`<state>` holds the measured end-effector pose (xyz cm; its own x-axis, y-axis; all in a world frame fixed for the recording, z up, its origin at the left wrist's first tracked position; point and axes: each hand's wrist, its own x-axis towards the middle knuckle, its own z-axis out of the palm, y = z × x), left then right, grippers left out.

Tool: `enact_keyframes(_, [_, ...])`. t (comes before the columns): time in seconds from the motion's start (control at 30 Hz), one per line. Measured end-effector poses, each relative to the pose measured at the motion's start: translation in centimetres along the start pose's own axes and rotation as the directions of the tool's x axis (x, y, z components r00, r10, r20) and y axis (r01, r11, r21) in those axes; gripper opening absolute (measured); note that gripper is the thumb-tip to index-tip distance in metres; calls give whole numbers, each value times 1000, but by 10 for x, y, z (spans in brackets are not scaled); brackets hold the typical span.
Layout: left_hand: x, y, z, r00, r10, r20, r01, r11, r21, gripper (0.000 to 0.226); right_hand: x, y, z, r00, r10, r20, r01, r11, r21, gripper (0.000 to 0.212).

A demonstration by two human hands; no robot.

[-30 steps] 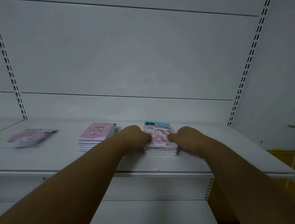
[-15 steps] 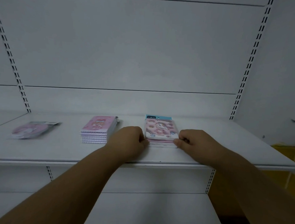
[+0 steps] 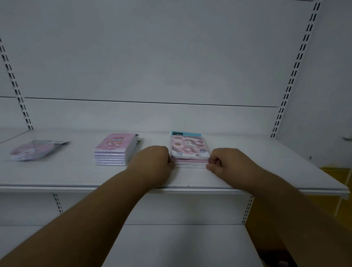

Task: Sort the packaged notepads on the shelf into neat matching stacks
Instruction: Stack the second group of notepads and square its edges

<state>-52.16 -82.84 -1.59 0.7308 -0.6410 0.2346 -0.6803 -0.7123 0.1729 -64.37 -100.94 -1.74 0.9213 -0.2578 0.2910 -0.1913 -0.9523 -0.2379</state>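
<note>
A: Where was the notepad stack (image 3: 189,152)?

B: On the white shelf (image 3: 270,169), right of the spiral pads (image 3: 115,150). Left hand (image 3: 153,161) and right hand (image 3: 228,162) curled against its 2 sides.

A: Handling?

B: Probably light, slick wrappers; squeeze the side edges, or layers might slide

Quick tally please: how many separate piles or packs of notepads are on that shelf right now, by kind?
Square packs with blue header, stack between the left hand and right hand: 1
Pink spiral notepads, stack: 1
Round pink pack, lying alone and blurred: 1
Total: 3 groups on the shelf. How many pads are in each stack cannot be told.
</note>
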Motion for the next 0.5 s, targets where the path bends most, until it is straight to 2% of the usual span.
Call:
enact_keyframes(0.1, [-1, 1, 0, 1000, 14, -17, -13, 1000, 16, 26, -1, -1, 0, 1000, -4, 2, 4, 1000, -9, 16])
enact_keyframes(0.33, [-5, 1, -1, 999, 24, -32, -23, 1000, 22, 24, -5, 0, 1, 995, 19, -98, -15, 999, 48, 15])
enact_keyframes(0.5, [-4, 1, -4, 999, 37, -9, -36, 999, 26, 27, -7, 0, -1, 996, 40, -82, -34, 996, 80, 15])
